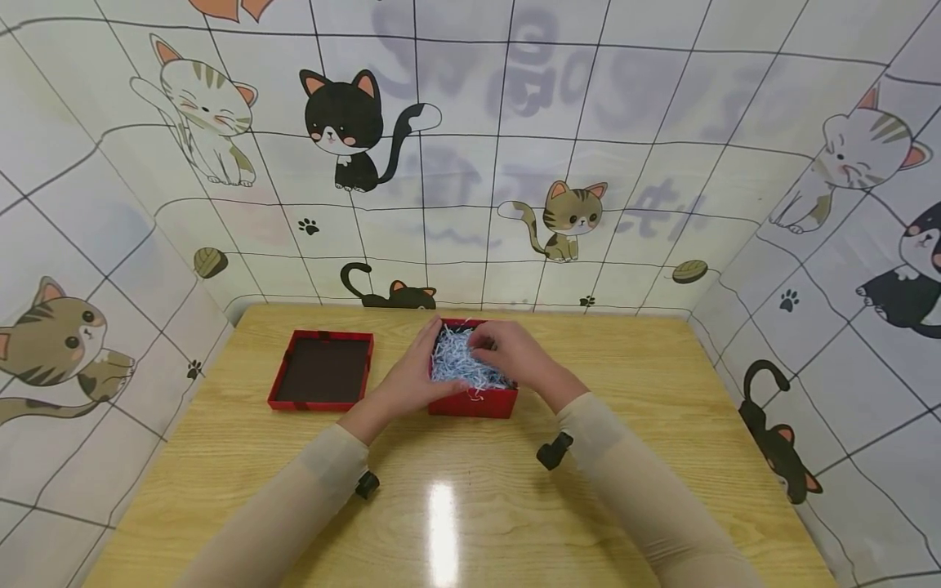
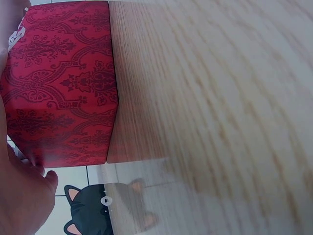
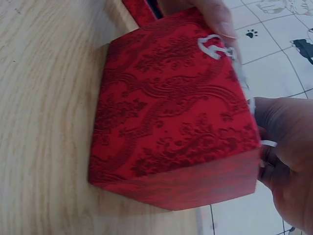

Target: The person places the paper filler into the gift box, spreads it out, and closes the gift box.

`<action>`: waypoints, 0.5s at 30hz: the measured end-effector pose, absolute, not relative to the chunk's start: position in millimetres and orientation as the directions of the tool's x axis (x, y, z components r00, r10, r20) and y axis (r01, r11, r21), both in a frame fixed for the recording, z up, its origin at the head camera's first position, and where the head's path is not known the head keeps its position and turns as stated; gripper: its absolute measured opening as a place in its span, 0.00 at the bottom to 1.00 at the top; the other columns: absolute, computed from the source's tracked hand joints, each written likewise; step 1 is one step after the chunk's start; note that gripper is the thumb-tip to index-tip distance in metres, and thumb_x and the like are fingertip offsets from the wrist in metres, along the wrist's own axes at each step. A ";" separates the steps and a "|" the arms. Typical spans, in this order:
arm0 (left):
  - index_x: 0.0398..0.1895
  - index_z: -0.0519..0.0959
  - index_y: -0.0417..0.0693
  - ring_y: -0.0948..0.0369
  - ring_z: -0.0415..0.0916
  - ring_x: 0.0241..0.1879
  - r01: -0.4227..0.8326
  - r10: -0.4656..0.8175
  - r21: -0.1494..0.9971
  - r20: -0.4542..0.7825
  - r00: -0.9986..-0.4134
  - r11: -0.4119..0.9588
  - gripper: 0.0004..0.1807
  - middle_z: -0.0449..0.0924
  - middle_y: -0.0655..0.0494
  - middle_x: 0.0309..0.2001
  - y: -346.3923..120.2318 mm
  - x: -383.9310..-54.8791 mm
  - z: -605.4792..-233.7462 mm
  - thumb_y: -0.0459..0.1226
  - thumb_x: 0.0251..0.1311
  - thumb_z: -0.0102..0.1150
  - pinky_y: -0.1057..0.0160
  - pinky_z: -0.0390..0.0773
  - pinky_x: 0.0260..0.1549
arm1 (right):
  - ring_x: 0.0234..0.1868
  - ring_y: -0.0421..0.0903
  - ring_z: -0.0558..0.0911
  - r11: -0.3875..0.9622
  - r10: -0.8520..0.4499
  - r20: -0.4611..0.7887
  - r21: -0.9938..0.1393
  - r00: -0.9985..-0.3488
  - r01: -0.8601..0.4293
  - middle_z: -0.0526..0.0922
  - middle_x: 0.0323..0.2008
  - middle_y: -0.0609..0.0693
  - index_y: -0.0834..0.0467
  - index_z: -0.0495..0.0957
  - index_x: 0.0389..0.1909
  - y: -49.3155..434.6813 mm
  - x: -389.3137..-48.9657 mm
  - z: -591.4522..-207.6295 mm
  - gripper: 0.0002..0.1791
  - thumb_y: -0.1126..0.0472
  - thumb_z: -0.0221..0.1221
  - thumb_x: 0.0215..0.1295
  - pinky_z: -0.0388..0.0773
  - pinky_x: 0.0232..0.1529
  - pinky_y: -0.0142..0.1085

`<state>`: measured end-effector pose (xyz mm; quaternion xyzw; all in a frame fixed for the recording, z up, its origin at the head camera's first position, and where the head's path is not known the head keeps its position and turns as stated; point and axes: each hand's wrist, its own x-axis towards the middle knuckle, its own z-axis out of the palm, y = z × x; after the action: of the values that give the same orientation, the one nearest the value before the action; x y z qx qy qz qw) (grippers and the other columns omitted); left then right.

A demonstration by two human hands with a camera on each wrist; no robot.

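Observation:
A red patterned gift box (image 1: 474,403) stands on the table, filled with pale blue-white shredded paper (image 1: 456,359). My left hand (image 1: 408,374) grips the box from its left side, thumb over the front rim and fingers reaching to the far left corner. Over the right part of the filling, my right hand (image 1: 510,353) has its fingers curled down into the paper strands. In the right wrist view the box wall (image 3: 171,98) hides most of those fingertips, and a few white strands stick out over the rim beside them.
To the left of the box lies a red-edged box lid (image 1: 321,406), its dark brown inside facing up. The wooden table (image 1: 610,359) meets a wall covering (image 1: 470,229) printed with cats at the back and both sides.

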<state>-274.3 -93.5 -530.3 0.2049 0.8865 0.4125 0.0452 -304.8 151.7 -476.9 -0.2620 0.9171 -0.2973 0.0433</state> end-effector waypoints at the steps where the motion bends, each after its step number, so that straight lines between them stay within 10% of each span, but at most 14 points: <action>1: 0.94 0.37 0.60 0.53 0.39 0.89 0.327 0.400 0.749 0.091 -0.912 0.576 0.70 0.36 0.62 0.92 -93.4 -274.2 -530.0 0.69 0.61 0.73 0.37 0.56 0.82 | 0.49 0.46 0.87 0.673 -0.501 0.081 -0.590 -0.862 -0.446 0.91 0.47 0.48 0.55 0.90 0.53 153.4 -304.8 -475.1 0.09 0.61 0.71 0.76 0.87 0.58 0.45; 15: 0.94 0.38 0.60 0.51 0.42 0.89 0.312 0.392 0.746 0.074 -0.917 0.589 0.72 0.37 0.62 0.92 -92.5 -273.3 -527.6 0.68 0.59 0.76 0.38 0.58 0.81 | 0.49 0.51 0.87 0.579 -0.362 0.201 -0.717 -0.910 -0.389 0.90 0.50 0.51 0.57 0.88 0.57 161.9 -321.1 -465.3 0.13 0.61 0.72 0.76 0.88 0.55 0.48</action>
<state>-273.3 -92.5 -527.6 0.1979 0.8899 0.4081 0.0490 -321.1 161.9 -465.3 -0.2112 0.8884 -0.4073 -0.0165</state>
